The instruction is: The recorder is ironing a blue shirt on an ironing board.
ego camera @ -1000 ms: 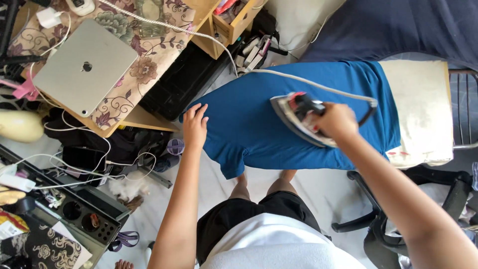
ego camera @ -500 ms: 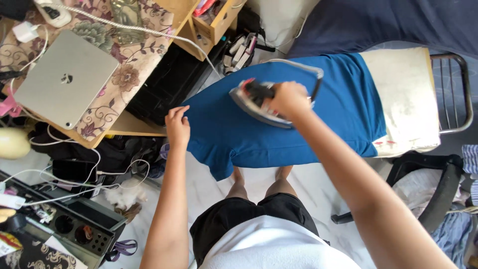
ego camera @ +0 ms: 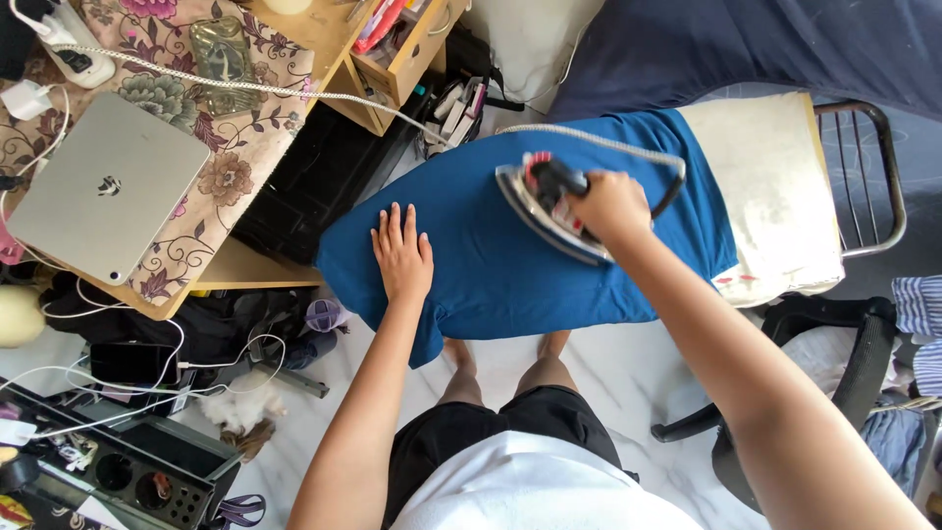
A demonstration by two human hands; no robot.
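While the left hand (ego camera: 400, 257) lies spread flat on the blue shirt (ego camera: 491, 265), the right hand (ego camera: 610, 206) grips the iron (ego camera: 545, 208).

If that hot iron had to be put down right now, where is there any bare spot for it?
Bare cream cover at the board's end, between the blue shirt and metal rack. The iron in the right hand and left hand take up the shirt. The floral desk is crowded: laptop, cables.

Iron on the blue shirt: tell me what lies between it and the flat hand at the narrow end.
Nothing visible does. Between the iron, gripped by the right hand, and the left hand, pressed flat on the blue shirt, there is only bare fabric. The cord loops behind the iron.
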